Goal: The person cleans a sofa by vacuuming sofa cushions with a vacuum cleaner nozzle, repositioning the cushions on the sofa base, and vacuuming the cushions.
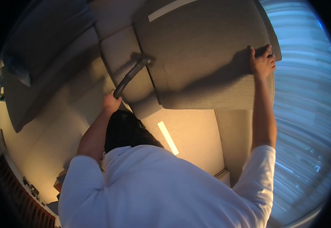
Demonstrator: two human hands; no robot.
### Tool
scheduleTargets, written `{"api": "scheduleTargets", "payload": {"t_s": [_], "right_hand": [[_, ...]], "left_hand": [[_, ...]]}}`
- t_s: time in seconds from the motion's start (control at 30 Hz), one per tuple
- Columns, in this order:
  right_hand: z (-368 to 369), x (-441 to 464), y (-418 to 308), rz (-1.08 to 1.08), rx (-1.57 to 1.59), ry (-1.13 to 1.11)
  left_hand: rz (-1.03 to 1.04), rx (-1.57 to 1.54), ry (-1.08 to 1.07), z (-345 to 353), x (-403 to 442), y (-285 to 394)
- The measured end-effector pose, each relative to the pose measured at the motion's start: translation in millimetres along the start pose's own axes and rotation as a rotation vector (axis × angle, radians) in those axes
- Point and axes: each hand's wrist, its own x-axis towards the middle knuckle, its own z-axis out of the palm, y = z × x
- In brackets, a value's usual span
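My left hand (112, 102) is closed around the lower end of a dark grey tube (127, 79), like a vacuum wand. The tube slants up to the right, and its far end meets the seam between sofa cushions. My right hand (263, 64) lies with spread fingers on the right edge of a large grey-brown cushion (207, 57), its thumb and forefinger apart. Some of its fingertips bend near the cushion's edge. A pale strip (169, 10) shows at the cushion's top.
Below the large cushion is a lit beige surface (195, 129) with a bright strip (167, 136). Blue-lit slatted blinds or curtains (306, 95) stand at the right. More cushions (59, 49) lie upper left. A black shape (125, 131) is beside my left forearm; a reddish-brown slatted object (21, 193) is lower left.
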Motion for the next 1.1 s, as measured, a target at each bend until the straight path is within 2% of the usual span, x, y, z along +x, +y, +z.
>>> {"api": "scheduleTargets", "payload": {"t_s": [0.07, 0.13, 0.17, 0.2, 0.23, 0.27, 0.3, 0.37, 0.4, 0.47, 0.53, 0.57, 0.63, 0.7, 0.73, 0.77, 0.83, 0.87, 0.9, 0.97, 1.03, 1.1], "right_hand": [[18, -17, -38, 0.001, -0.264, 0.084], [55, -46, -72, -0.353, -0.022, -0.009], [62, -65, -101, -0.463, -0.004, -0.226], [108, -92, -116, -0.58, 0.189, -0.166], [89, -106, -150, -0.585, 0.183, -0.343], [85, -122, -177, -0.586, 0.201, -0.357], [88, -131, -194, -0.59, 0.194, -0.368], [97, -149, -207, -0.56, 0.337, -0.381], [98, -151, -205, -0.558, 0.33, -0.397], [104, -148, -209, -0.584, 0.4, -0.311], [139, -135, -207, -0.561, 0.339, -0.278], [145, -128, -205, -0.535, 0.279, -0.236], [145, -107, -191, -0.308, 0.358, -0.127], [136, -79, -170, -0.138, 0.473, 0.096], [129, -65, -162, -0.081, 0.554, 0.223], [117, -52, -156, -0.08, 0.529, 0.241], [96, -47, -150, -0.079, 0.533, 0.249], [88, -51, -150, -0.137, 0.407, 0.119], [85, -53, -150, -0.198, 0.279, -0.015], [95, -57, -143, -0.208, 0.229, -0.08], [105, -59, -145, -0.207, 0.162, -0.14], [105, -60, -148, -0.164, 0.138, -0.189]], "left_hand": [[0.024, -0.145, 0.152, -14, -8, 60], [0.052, -0.182, 0.151, -26, 5, 119], [0.091, -0.211, 0.155, -29, 12, 140], [0.09, -0.22, 0.15, -32, 17, 152], [0.083, -0.193, 0.118, -35, 26, 161], [0.074, -0.162, 0.082, -35, 36, 164], [0.07, -0.167, 0.07, -27, 45, 156], [0.101, -0.062, 0.191, -7, 54, 119], [0.076, -0.141, 0.101, -11, 55, 104], [0.081, -0.14, 0.091, 1, 69, 52], [0.089, -0.138, 0.09, -8, 72, 39], [0.05, -0.093, 0.03, -26, 67, 42], [0.018, -0.047, -0.029, -52, 60, 54], [0.054, -0.116, -0.081, -61, 54, 74], [0.177, -0.258, -0.041, -53, 58, 90], [0.295, -0.397, 0.006, -48, 62, 112], [0.446, -0.314, -0.059, -51, 67, 168], [0.529, -0.265, -0.056, -40, 76, 184], [0.484, -0.158, -0.217, -55, 81, 206], [0.536, -0.205, -0.187, -29, 99, 174], [0.474, -0.074, -0.118, 6, 121, 89], [0.325, -0.048, -0.089, 1, 115, -7]]}}
